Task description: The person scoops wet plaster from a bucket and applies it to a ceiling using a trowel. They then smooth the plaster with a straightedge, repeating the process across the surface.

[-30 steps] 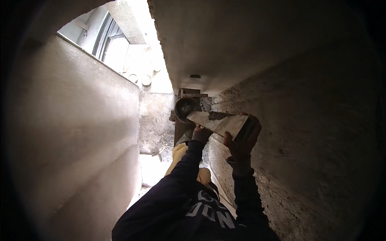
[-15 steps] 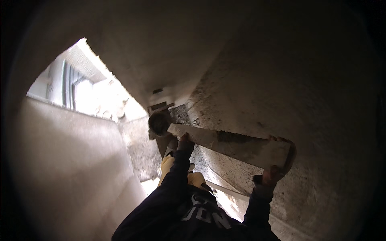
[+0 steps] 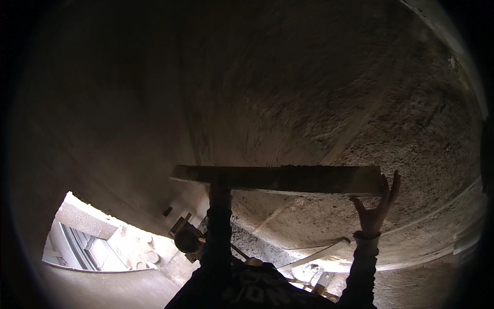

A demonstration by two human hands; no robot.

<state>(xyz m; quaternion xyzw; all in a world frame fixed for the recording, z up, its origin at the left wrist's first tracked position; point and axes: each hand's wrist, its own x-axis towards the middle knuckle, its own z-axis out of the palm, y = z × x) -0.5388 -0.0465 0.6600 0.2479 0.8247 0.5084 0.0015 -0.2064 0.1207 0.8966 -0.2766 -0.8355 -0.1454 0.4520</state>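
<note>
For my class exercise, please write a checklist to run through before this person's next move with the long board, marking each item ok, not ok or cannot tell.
1. Left hand at the long board: ok, under its left part; finger grip cannot tell, too dark.
2. Right hand closed around the board's right end: not ok; thumb and fingers are spread there.
3. Board roughly level across the view: ok.
4. Board touching the wall: cannot tell.
5. Dark round container apart from the board: ok.
6. Good light on both hands: not ok, the left is deep in shadow.

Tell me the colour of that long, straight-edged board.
The board looks dark grey-brown, shadowed; head view shows it best.
</note>
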